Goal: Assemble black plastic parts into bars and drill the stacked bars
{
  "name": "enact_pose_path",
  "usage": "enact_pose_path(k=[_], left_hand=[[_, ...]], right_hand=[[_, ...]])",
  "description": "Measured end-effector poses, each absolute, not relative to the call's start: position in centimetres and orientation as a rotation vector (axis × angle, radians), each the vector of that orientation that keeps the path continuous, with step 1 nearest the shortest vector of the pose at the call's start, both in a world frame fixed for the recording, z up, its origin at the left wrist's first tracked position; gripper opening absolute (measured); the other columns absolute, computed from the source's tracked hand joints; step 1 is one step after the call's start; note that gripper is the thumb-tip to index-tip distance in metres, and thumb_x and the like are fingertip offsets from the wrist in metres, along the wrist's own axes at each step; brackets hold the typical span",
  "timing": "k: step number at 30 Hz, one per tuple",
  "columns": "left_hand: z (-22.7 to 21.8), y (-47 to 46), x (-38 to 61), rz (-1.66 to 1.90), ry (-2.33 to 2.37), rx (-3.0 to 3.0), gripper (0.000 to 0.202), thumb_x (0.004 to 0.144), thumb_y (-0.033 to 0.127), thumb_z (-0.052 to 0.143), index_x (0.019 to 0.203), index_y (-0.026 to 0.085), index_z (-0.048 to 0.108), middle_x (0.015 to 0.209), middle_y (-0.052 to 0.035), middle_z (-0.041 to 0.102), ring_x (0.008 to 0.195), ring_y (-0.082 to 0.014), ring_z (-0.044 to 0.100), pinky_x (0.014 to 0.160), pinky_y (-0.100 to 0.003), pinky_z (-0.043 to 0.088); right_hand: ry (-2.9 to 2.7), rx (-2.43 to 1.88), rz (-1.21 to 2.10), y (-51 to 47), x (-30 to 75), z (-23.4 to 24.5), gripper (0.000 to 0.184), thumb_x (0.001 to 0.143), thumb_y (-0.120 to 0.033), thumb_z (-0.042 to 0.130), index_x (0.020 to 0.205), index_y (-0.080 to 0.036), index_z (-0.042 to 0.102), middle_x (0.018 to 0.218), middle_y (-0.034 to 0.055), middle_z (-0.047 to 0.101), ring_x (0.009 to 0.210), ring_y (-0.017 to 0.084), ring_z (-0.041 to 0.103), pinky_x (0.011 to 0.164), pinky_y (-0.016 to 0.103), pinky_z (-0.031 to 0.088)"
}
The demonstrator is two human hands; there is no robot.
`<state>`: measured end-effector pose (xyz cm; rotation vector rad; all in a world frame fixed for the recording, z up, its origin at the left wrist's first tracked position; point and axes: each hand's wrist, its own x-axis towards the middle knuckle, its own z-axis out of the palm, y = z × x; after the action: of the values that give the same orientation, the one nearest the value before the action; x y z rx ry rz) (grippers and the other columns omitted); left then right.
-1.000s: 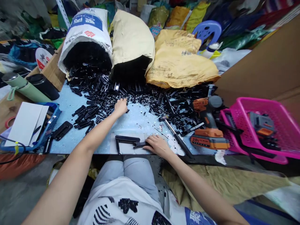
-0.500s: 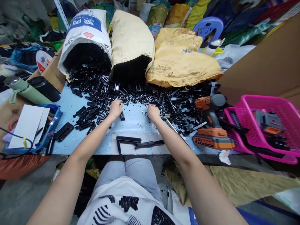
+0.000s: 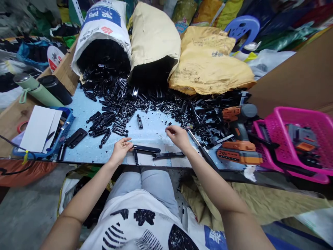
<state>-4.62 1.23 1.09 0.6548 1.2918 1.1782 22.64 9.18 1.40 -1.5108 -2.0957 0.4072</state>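
My left hand (image 3: 121, 150) is closed in a pinch at the left end of a black jointed arm (image 3: 147, 149) lying near the table's front edge. What sits between its fingertips is too small to make out. Thumb and fingers of my right hand (image 3: 179, 137) are pressed together just above the blue tabletop; anything they hold is hidden. Between the hands, a second black bar (image 3: 169, 155) lies beside the jointed arm. A single black slotted link (image 3: 139, 122) rests further back, in front of a scatter of small silver screws (image 3: 166, 107).
Three sacks stand behind heaped black parts: a white sack (image 3: 105, 27), a cream sack (image 3: 154, 38) and a yellow sack (image 3: 208, 69). At right are an orange cordless drill (image 3: 238, 152) and a pink basket (image 3: 309, 114). A blue tray (image 3: 68, 119) and a green flask (image 3: 39, 91) stand left.
Both hands have drawn back from the screw pile toward the front edge. My left hand has come down to the jointed arm; my right has moved slightly nearer and right. The view has shifted somewhat.
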Motion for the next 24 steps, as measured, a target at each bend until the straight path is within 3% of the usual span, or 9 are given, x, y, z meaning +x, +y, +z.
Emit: enact_pose_path(k=[4,10,15,18,20,24], left_hand=[[1.3,1.8,-4.7,1.131,1.348,0.764,0.061,0.053,0.034,0.08,0.103,0.009,0.056,0.064,0.0021,0.06,0.056,-0.0094,0.057,0.061,-0.025,0.047],[-0.3,2.3,-4.7,1.046,1.532,1.169,0.046,0.054,0.028,0.077,0.096,0.013,0.064,0.078,0.0002,0.057,0.059,-0.0072,0.047,0.061,-0.022,0.04],[-1.7,2.2,-4.8,0.979,1.603,1.244,0.046,0.062,0.034,0.072,0.101,0.014,0.061,0.078,-0.0003,0.055,0.058,-0.0091,0.046,0.062,-0.024,0.041],[-1.5,1.2,-4.9,0.998,1.7,1.578,0.044,0.071,0.037,0.067,0.108,0.016,0.059,0.092,-0.007,0.059,0.083,-0.0186,0.054,0.081,-0.033,0.043],[-1.3,0.2,-5.2,1.03,1.684,1.825,0.04,0.076,0.037,0.063,0.111,0.018,0.058,0.106,-0.0115,0.059,0.103,-0.0245,0.051,0.094,-0.039,0.037],[-1.1,-0.8,-6.1,0.866,1.323,2.158,0.035,0.078,0.037,0.061,0.11,0.022,0.061,0.117,-0.0123,0.059,0.119,-0.0287,0.046,0.104,-0.043,0.028]], right_hand=[[-1.984,-1.192,0.654,4.2,21.2,1.8,0.014,0.085,-0.029,0.053,0.087,-0.021,0.064,0.079,0.0032,0.066,0.069,0.014,0.062,0.062,0.025,0.051],[-2.07,-1.116,0.452,1.3,21.1,0.5,0.018,0.09,-0.026,0.047,0.09,-0.021,0.064,0.089,0.0067,0.066,0.081,0.016,0.063,0.071,0.028,0.052],[-2.166,-1.145,0.39,0.8,21.7,0.3,0.023,0.091,-0.026,0.043,0.098,-0.022,0.065,0.098,0.008,0.067,0.086,0.017,0.064,0.074,0.029,0.054],[-2.223,-1.099,0.441,0.7,22.1,-0.1,0.025,0.092,-0.027,0.041,0.102,-0.023,0.065,0.1,0.0071,0.067,0.089,0.017,0.064,0.078,0.031,0.054],[-2.265,-1.059,0.429,0.8,22.3,-0.6,0.026,0.092,-0.026,0.041,0.103,-0.024,0.064,0.099,0.0061,0.068,0.089,0.016,0.064,0.085,0.034,0.052],[-2.426,-1.014,0.332,1.2,23.1,-1.3,0.027,0.093,-0.028,0.041,0.112,-0.023,0.06,0.107,0.006,0.066,0.1,0.018,0.06,0.091,0.039,0.045]])
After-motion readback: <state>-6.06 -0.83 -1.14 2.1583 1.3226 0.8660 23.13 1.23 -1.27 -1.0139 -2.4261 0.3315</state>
